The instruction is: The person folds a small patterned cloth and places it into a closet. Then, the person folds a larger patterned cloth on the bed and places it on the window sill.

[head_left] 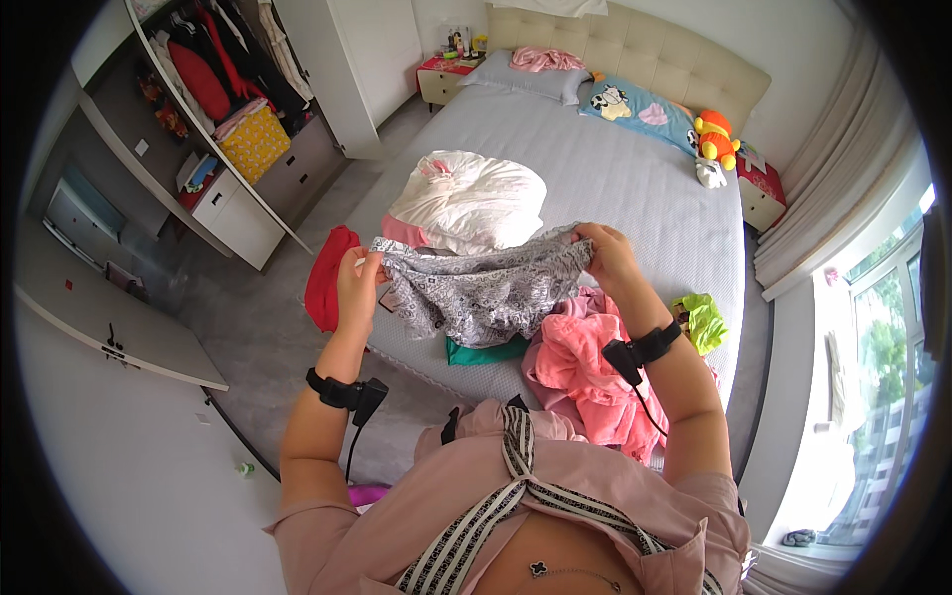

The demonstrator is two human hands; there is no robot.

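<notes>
Hanging inside the open wardrobe [309, 164] are dark and red garments [198, 84]. The left hand [358, 280] and right hand [609, 258] pinch opposite ends of a sagging, crinkled grey-patterned cloth [471, 297].

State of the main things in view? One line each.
Gray patterned cloth: spread between both hands, sagging
Left hand: closed on one end
Right hand: closed on other end
White bedding: bundled
Pink clothing: crumpled heap
Wardrobe: open
Curtain: gathered aside

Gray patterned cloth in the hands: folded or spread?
Spread, loosely: left hand and right hand grip the patterned cloth at opposite ends, and it sags between them in creases.
</notes>
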